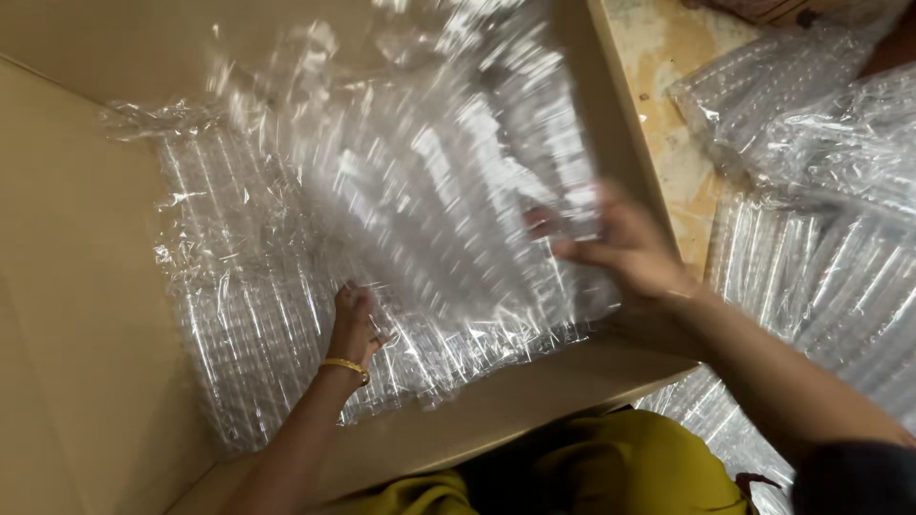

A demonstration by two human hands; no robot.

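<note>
Big brown cardboard box [86, 315] on a worn yellowish floor [668, 114]. Left hand [355, 322], gold bangle, is down inside the box, closed on the lower edge of a clear plastic pack [448, 200] of tubes. Pack is blurred, tilted up betw. both hands, long axis slanting up-left. Right hand [625, 250] grips its right edge. More clear packs [821, 191] lie outside the box, right of that hand. No labels seen.

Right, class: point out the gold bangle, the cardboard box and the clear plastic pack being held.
gold bangle [344, 367], head view, on the band at the left wrist.
cardboard box [76, 238], head view, on its left wall.
clear plastic pack [448, 191], head view, on its blurred middle.
</note>
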